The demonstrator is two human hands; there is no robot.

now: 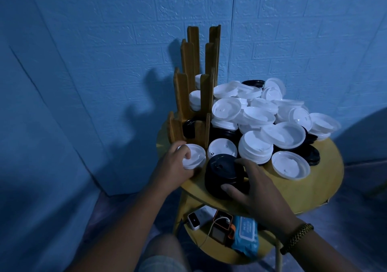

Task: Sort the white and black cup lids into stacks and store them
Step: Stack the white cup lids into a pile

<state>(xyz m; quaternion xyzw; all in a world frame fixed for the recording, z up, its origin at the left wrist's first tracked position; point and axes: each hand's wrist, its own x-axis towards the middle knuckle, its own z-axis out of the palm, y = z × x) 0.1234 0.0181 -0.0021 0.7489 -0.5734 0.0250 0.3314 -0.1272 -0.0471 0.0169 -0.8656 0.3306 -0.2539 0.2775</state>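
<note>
A big heap of white lids point(257, 112) with black lids point(312, 152) underneath covers the round yellow table point(326, 179). At the table's left stands a stepped wooden lid rack point(188, 96); white lids point(195, 100) sit in its middle slots and a black stack point(188, 128) in the lowest. My left hand point(173, 168) grips a white lid stack point(194, 155) at the rack's front. My right hand point(254, 188) holds a stack of black lids point(223, 173) near the table's front edge, fingers curled round its side.
A lower shelf under the table holds a blue wet-wipes pack point(245, 236), a small white device point(193, 220) and an orange-edged box with a cable point(222, 225). Blue brick-pattern walls stand close behind and to the left. My knee point(161, 253) is below the table's edge.
</note>
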